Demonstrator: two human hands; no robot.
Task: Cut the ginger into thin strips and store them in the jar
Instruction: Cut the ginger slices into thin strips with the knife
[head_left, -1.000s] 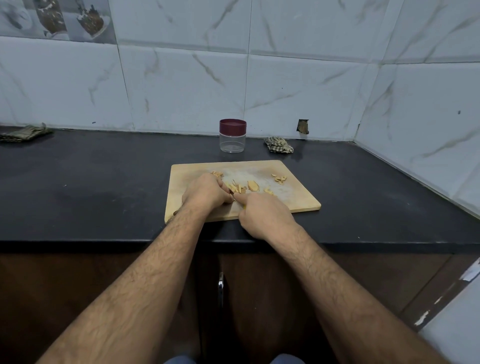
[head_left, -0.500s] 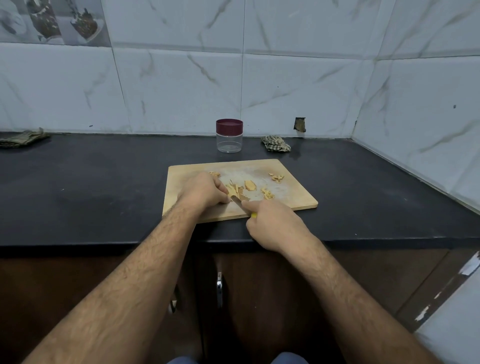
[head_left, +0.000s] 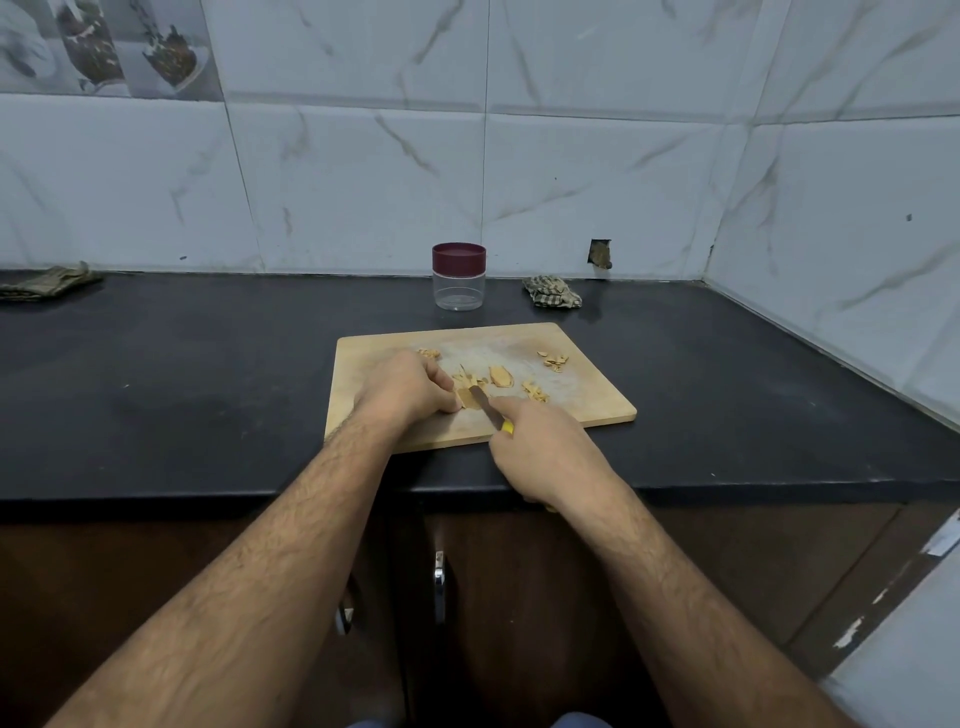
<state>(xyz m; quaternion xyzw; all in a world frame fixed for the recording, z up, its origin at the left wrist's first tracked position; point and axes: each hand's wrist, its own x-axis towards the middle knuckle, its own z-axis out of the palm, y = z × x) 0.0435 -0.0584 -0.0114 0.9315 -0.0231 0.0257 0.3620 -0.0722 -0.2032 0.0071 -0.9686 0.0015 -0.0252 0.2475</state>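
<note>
Curling your left hand (head_left: 405, 387) on a ginger slice (head_left: 466, 397), you steadied it on the cutting board (head_left: 587, 402). Your right hand (head_left: 545, 447) gripped the knife (head_left: 485, 405), blade on that slice.

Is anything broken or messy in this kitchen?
Yes. The wall tile behind the counter has a small broken hole just above the crumpled cloth. Ginger bits lie scattered on the cutting board, which is normal while cutting.

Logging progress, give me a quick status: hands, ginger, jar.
Left hand pins ginger on board; right hand grips knife, cutting. Jar empty, lid on. Nothing in the way.
</note>
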